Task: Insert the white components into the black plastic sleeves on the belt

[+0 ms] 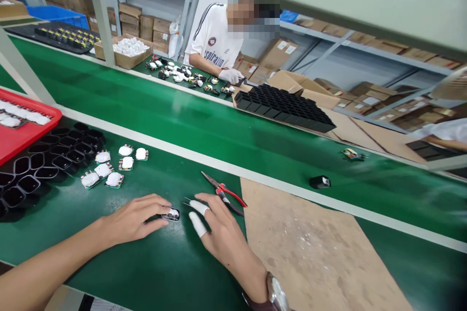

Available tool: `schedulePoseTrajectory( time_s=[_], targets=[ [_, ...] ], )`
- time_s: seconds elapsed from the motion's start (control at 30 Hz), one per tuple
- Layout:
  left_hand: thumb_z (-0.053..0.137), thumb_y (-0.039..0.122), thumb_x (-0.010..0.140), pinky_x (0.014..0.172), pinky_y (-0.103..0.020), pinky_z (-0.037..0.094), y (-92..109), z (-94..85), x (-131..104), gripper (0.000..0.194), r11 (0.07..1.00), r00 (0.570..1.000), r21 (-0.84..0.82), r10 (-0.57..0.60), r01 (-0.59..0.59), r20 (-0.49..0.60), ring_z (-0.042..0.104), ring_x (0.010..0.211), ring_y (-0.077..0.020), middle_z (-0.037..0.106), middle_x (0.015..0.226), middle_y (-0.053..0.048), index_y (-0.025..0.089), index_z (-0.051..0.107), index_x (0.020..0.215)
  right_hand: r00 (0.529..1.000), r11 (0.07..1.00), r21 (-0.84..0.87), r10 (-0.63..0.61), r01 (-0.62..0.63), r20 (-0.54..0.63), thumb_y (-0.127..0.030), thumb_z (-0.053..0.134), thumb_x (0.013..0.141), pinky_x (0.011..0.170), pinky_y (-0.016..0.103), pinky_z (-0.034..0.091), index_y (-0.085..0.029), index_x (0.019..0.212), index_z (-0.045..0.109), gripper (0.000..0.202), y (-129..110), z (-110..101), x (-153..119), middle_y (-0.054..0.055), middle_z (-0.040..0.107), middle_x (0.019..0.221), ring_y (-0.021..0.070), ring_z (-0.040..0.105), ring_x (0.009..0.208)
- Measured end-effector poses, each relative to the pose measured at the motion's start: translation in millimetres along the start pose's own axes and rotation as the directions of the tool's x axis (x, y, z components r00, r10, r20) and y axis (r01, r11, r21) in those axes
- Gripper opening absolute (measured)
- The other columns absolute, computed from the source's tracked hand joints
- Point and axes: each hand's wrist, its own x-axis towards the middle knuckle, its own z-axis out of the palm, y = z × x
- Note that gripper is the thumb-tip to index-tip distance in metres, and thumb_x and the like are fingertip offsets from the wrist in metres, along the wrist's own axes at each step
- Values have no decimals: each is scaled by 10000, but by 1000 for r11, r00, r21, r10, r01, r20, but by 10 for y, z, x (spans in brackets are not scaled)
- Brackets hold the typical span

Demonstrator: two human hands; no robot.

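My left hand (140, 216) rests on the green table with its thumb and fingers around a small black case (170, 215) that has a white and metallic part inside. To the right of it is my right hand (215, 221), with white covers on two fingers and a watch on the wrist. Thin metal prongs (187, 201) stick out at its fingertips; what they belong to is hidden. Red-handled pliers (222, 192) lie just behind my right hand. Several small circuit boards with white pads (114, 179) lie behind my left hand.
Black open cases (47, 160) and a red tray (29, 131) stand at the left. A brown board (314, 248) lies at the right. Beyond a pale rail (204, 160), a green belt (182, 116) carries a black case (320, 182). A person (215, 39) works across it.
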Motion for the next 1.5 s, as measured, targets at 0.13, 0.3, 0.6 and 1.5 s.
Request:
schedulePoseTrajectory(
  time_s=[0.13,0.3,0.6,1.5],
  targets=[
    [633,273,1051,1024,-363,608,-23,21,-55,287,995,996,70,-78,75,35,729,1177,-240,728,1307,-89,251,609,1336,988,965,236,-134,113,72,-208,580,1040,951,430,602,-202,1330,605,291,-198,-28,127,120,672,1230,240,641,1126],
    [593,172,1054,987,-363,616,-19,56,-66,181,995,998,76,64,-65,13,730,1148,-234,718,1319,-97,249,704,1174,986,958,263,-142,115,89,-191,530,1062,921,427,591,-221,1320,608,272,-189,50,133,94,691,1172,221,655,1056],
    [897,361,824,604,-279,642,1,-182,167,327,361,670,-872,-740,331,-52,710,608,-145,750,738,-16,157,647,770,998,990,-131,64,-60,28,-187,576,1008,941,487,579,-136,1305,607,303,191,108,-111,145,660,1203,286,648,1060],
    [717,169,963,720,-279,575,87,-53,145,43,987,976,142,-43,74,-214,701,840,-174,716,1060,-100,202,711,936,996,937,-342,88,-73,27,71,551,808,914,397,522,-151,1051,672,350,226,250,-171,126,664,1120,270,642,998]
  ],
)
